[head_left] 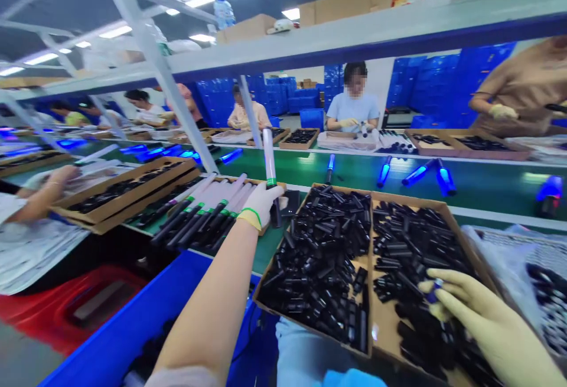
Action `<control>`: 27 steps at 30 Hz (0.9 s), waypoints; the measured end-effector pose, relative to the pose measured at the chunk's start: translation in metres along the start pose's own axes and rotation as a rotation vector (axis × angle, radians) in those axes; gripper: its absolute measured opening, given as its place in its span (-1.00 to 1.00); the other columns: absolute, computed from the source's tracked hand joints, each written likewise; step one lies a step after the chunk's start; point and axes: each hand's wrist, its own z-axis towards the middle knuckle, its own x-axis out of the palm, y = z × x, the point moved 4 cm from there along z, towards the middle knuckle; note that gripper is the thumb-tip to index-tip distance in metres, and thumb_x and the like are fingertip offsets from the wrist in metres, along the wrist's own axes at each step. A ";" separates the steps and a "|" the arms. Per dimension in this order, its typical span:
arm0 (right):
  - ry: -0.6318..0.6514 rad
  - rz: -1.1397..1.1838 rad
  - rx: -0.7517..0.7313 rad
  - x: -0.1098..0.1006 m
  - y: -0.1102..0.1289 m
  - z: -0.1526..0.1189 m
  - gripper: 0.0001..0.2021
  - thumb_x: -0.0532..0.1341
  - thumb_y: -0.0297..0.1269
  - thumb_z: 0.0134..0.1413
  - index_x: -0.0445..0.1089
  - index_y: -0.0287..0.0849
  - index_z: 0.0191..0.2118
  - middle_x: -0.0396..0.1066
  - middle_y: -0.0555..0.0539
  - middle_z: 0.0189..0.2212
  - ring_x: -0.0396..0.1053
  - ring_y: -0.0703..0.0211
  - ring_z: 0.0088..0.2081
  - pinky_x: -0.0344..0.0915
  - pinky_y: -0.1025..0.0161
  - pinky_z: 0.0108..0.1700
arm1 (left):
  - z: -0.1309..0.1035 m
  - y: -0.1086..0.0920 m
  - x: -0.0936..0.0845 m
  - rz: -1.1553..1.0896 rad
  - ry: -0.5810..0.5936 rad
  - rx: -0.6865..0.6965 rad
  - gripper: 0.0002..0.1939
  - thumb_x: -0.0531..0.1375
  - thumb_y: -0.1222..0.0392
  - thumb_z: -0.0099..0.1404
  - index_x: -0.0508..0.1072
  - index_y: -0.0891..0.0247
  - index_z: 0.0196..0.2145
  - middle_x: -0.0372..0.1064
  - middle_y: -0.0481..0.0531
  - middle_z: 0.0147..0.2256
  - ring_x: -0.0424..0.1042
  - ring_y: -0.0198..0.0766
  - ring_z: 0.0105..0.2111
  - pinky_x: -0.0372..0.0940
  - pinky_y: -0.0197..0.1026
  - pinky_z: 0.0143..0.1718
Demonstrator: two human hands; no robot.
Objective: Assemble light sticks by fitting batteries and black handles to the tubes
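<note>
My left hand [263, 205], in a white glove with a green and yellow cuff, is closed around a light stick [269, 158]. The stick stands nearly upright, with a pale tube, a green band and a black handle. More light sticks [217, 204] lie in a row beside that hand. My right hand [472, 304], gloved in pale yellow, pinches a small blue piece [434, 290] whose exact kind I cannot make out. Below it, a cardboard tray [371, 329] is divided in two, with small black parts [328, 257] heaped in both halves.
A green conveyor [354, 175] crosses ahead, carrying lit blue sticks [384, 171]. On the right is a plastic-lined box of small parts [549, 292]. A blue bin [177, 310] stands low left. Co-workers [353, 103] sit across, and a neighbour's hand [62, 179] is at left.
</note>
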 end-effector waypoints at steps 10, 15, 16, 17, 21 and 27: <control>-0.120 -0.336 -0.551 -0.018 0.044 -0.044 -0.84 0.21 -0.18 0.20 0.45 -0.01 -0.13 0.54 -0.02 -0.22 0.53 0.14 -0.27 0.49 0.33 -0.23 | -0.175 0.082 0.175 -0.494 0.640 -0.765 -0.62 0.18 -0.13 0.25 0.39 0.24 -0.18 0.27 -0.09 -0.50 0.30 -0.40 -0.62 0.20 -0.36 -0.64; 0.015 -0.453 -0.866 -0.013 0.060 -0.060 -0.87 0.15 -0.38 0.24 0.39 -0.07 -0.13 0.51 -0.04 -0.28 0.49 0.18 -0.26 0.47 0.29 -0.23 | -0.200 0.094 0.197 -0.616 0.457 -0.840 -0.71 0.24 -0.04 0.24 0.35 0.25 -0.33 0.25 -0.12 -0.56 0.28 -0.43 -0.63 0.21 -0.37 -0.59; 0.024 -0.487 -0.895 -0.012 0.060 -0.061 -0.86 0.14 -0.39 0.25 0.38 -0.09 -0.12 0.51 -0.05 -0.27 0.48 0.17 -0.25 0.45 0.27 -0.22 | -0.202 0.095 0.199 -0.634 0.410 -0.826 -0.72 0.25 -0.03 0.24 0.34 0.23 -0.30 0.26 -0.12 -0.55 0.28 -0.43 -0.63 0.22 -0.37 -0.58; 0.026 -0.525 -0.925 -0.012 0.060 -0.061 -0.86 0.14 -0.41 0.25 0.38 -0.10 -0.12 0.51 -0.06 -0.27 0.47 0.16 -0.25 0.44 0.24 -0.21 | -0.203 0.095 0.202 -0.653 0.371 -0.797 -0.73 0.26 -0.01 0.24 0.33 0.19 -0.25 0.28 -0.12 -0.52 0.30 -0.43 -0.62 0.23 -0.37 -0.57; -0.010 -0.649 -0.990 -0.016 0.058 -0.063 -0.84 0.09 -0.46 0.27 0.38 -0.14 -0.15 0.51 -0.08 -0.27 0.45 0.12 -0.29 0.39 0.14 -0.21 | -0.208 0.099 0.210 -0.689 0.367 -0.744 -0.67 0.25 0.01 0.25 0.32 0.10 -0.08 0.32 -0.09 -0.45 0.36 -0.38 -0.56 0.29 -0.34 -0.53; 0.004 -0.615 -0.947 -0.025 0.059 -0.065 -0.85 0.10 -0.44 0.24 0.39 -0.13 -0.17 0.49 -0.08 -0.31 0.44 0.15 -0.30 0.36 0.17 -0.22 | -0.205 0.100 0.212 -0.687 0.404 -0.744 -0.68 0.29 0.01 0.22 0.35 0.10 -0.12 0.31 -0.09 -0.41 0.34 -0.42 -0.56 0.25 -0.38 -0.59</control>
